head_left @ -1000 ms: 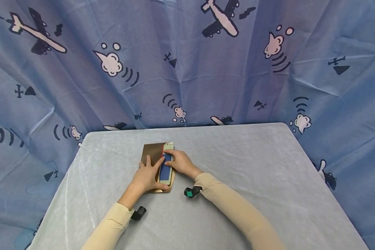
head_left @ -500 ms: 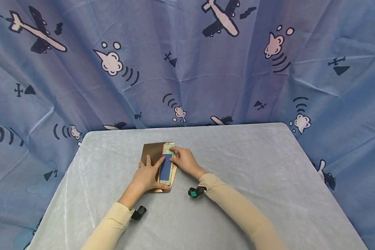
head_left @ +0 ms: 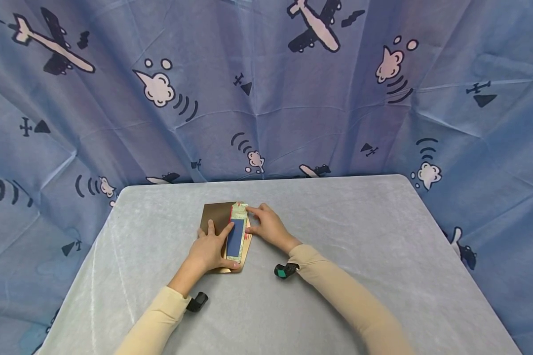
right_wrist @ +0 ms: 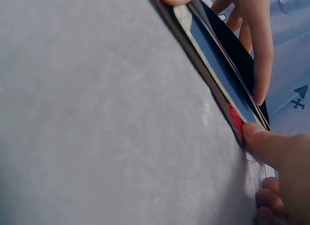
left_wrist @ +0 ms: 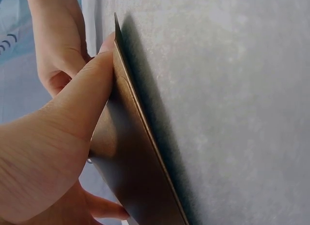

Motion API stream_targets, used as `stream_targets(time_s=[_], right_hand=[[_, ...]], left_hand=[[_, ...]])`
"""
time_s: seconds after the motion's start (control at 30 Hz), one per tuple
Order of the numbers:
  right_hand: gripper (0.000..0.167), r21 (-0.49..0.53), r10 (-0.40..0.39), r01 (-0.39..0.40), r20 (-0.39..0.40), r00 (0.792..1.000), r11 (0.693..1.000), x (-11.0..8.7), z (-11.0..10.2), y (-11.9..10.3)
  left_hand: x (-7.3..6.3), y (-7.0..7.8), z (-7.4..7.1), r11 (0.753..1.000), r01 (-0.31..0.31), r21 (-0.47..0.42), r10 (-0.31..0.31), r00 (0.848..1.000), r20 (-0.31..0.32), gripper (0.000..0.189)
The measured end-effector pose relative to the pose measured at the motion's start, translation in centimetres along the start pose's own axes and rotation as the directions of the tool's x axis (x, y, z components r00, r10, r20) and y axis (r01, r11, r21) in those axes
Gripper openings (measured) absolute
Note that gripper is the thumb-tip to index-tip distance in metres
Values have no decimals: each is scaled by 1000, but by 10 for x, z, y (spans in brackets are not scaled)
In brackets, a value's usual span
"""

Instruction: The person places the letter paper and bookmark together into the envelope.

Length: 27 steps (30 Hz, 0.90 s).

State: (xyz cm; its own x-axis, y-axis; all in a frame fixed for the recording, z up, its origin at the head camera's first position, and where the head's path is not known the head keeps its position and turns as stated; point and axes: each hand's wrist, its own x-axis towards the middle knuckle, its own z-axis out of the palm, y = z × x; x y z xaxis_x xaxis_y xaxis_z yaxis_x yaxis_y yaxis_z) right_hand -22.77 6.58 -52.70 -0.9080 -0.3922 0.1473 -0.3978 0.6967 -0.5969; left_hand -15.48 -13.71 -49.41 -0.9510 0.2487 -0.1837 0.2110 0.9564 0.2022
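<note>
A flat brown booklet or folder [head_left: 217, 213] lies on the table, with a narrow panel [head_left: 236, 236] in blue and patterned pale green along its right side. Red marks show at that panel's right edge in the head and right wrist views. My left hand [head_left: 206, 251] rests on it with fingers spread, the index fingertip at the panel's left edge and the thumb [left_wrist: 92, 89] along the near end. At the right edge, my right hand [head_left: 270, 228] touches with index fingertip and thumb [right_wrist: 264, 140], a gap between them. Its other fingers [right_wrist: 269, 198] are bent behind the thumb.
A pale grey cloth covers the table [head_left: 360, 236], and a blue curtain [head_left: 266, 98] printed with airplanes hangs behind its far edge. Black devices [head_left: 197, 302] are worn at both wrists.
My right hand has slid rightward off the face of the blue panel to its right edge, uncovering the panel and the red marks. The left hand stays in place.
</note>
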Motion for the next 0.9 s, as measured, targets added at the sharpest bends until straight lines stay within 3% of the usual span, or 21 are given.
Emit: stream_targets(time_s=[0.23, 0.37, 0.57, 0.67, 0.9], right_hand=[[63, -7, 4, -4, -25, 1000, 1000, 3, 1, 0], [43, 27, 26, -24, -91, 996, 999, 5, 1, 0], [19, -33, 44, -51, -201, 979, 998, 10, -6, -3], [23, -51, 35, -46, -197, 980, 998, 14, -8, -2], [57, -71, -80, 75, -71, 994, 995, 18, -7, 7]], left_hand=[[0, 0, -1, 1000, 0, 7, 0, 1000, -6, 121], [0, 0, -1, 1000, 0, 5, 0, 1000, -4, 121], [1, 0, -1, 1000, 3, 3, -3, 1000, 2, 121], [1, 0, -1, 1000, 4, 3, -4, 1000, 3, 122], [1, 0, -1, 1000, 5, 6, -5, 1000, 8, 121]])
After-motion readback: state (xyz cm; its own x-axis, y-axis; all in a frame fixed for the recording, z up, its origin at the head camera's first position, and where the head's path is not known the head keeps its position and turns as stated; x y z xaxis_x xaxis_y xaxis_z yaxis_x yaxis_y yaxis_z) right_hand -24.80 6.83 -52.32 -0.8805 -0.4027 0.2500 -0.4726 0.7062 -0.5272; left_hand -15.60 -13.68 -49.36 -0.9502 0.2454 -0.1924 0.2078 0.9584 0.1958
